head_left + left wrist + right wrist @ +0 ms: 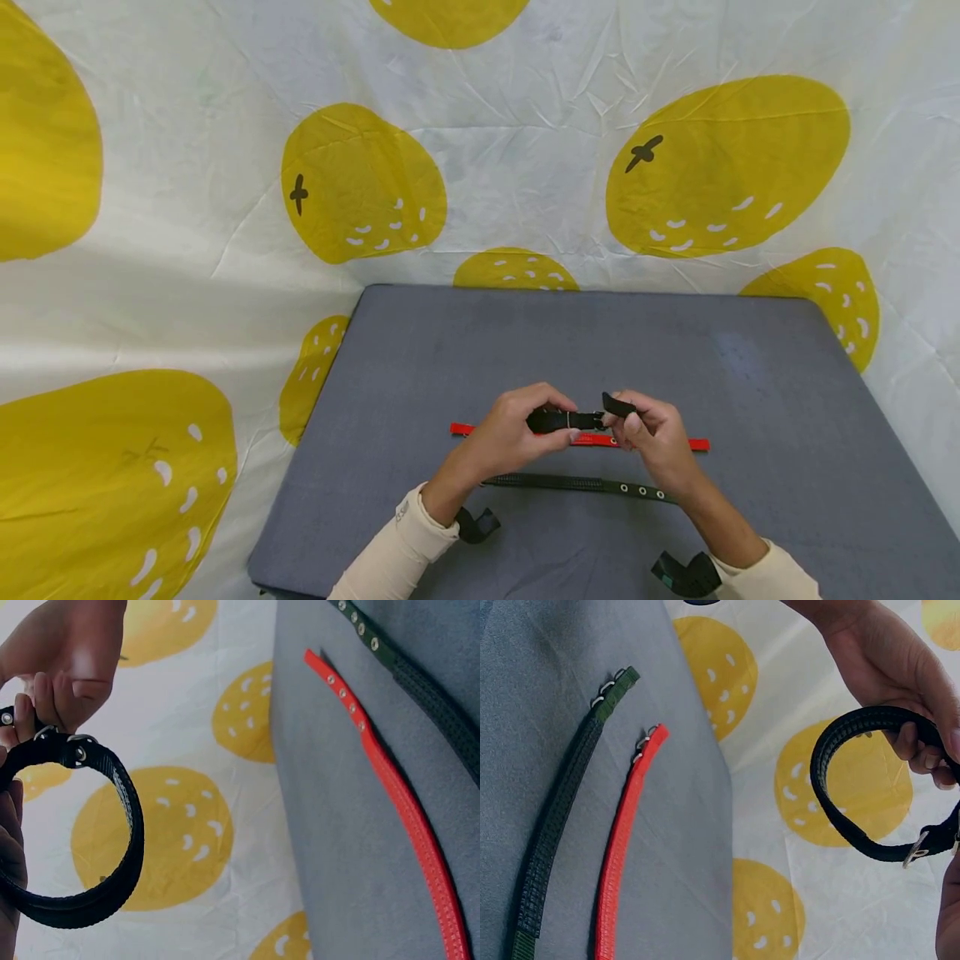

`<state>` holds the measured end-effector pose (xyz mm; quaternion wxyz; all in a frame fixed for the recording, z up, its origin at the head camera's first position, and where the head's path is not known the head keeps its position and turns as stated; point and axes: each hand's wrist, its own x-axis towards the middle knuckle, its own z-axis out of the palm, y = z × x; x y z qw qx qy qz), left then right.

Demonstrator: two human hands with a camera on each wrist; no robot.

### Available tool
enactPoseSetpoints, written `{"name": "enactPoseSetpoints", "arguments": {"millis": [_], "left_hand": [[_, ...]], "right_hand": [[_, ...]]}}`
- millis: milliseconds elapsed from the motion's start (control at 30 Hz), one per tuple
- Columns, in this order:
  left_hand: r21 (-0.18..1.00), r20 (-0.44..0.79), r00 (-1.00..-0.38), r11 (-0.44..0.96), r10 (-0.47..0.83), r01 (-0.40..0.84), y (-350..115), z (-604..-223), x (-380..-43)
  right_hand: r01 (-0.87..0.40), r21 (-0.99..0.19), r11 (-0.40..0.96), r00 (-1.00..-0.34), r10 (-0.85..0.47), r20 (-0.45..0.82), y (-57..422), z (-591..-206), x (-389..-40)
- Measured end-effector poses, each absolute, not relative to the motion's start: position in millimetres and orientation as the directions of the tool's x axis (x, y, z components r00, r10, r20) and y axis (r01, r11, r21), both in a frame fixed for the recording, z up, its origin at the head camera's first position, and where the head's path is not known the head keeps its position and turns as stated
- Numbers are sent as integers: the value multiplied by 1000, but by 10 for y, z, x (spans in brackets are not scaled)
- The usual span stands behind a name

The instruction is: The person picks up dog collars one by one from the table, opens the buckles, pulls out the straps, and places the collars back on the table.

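Both hands hold a black collar (581, 420) above the table, bent into a loop. My left hand (513, 427) grips the padded band, thumb below and fingers above. At the metal buckle, my right hand (660, 437) pinches the collar's strap end, whose black tip (618, 406) sticks up past the fingers. In the left wrist view the loop (135, 832) is round, with the buckle and a metal ring (80, 754) at its top. The right wrist view shows the buckle (916, 851) low on the loop; my right hand (949, 915) is partly cut off there.
Behind the hands, a red collar (592, 439) lies stretched out on the grey table (450, 350). Nearer the front lies a dark green collar (555, 482) with metal eyelets. A white cloth with yellow fruit shapes (363, 183) hangs around the table.
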<state>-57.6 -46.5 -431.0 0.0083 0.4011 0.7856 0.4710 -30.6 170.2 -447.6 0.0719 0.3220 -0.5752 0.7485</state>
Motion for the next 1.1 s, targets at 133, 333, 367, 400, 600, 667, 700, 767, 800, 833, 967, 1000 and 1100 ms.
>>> {"name": "enactPoseSetpoints", "arguments": {"millis": [133, 333, 367, 400, 600, 667, 700, 767, 800, 833, 967, 1000, 1100], "left_hand": [[748, 365, -683, 237, 632, 620, -464, -4309, -583], [747, 375, -690, 238, 619, 621, -476, -4329, -601], [750, 379, -692, 234, 615, 619, -478, -4332, -605], [750, 382, -693, 233, 612, 619, -480, -4336, -610], [743, 355, -707, 273, 612, 610, -480, -4360, -639], [723, 348, -702, 299, 622, 623, -471, -4360, -647], [702, 351, -694, 314, 629, 639, -465, -4359, -651], [653, 367, -670, 335, 645, 680, -447, -4355, -660], [619, 381, -654, 344, 654, 706, -436, -4349, -662], [587, 395, -637, 352, 662, 729, -424, -4348, -665], [450, 452, -578, 386, 680, 805, -373, -4356, -679], [415, 466, -565, 396, 680, 819, -361, -4357, -682], [305, 500, -534, 439, 682, 845, -329, -4358, -690]], "right_hand": [[-467, -839, -278, -820, -219, 529, 1724, -4483, -299], [-379, -924, 52, -925, -38, 377, 1760, -4463, -286], [-356, -928, 113, -934, -22, 356, 1765, -4450, -282], [-339, -927, 162, -940, -17, 341, 1769, -4430, -275], [-273, -921, 277, -962, -70, 264, 1736, -4232, -212], [-259, -923, 285, -966, -65, 251, 1719, -4194, -195], [-260, -921, 292, -965, -59, 254, 1710, -4181, -188], [-272, -913, 305, -962, -48, 270, 1695, -4180, -179], [-285, -906, 314, -957, -44, 286, 1690, -4186, -178], [-300, -897, 323, -952, -42, 303, 1684, -4193, -176], [-364, -863, 351, -926, -36, 376, 1671, -4231, -178], [-379, -855, 355, -919, -36, 392, 1668, -4239, -178], [-425, -832, 356, -897, -39, 441, 1657, -4252, -172]]}}
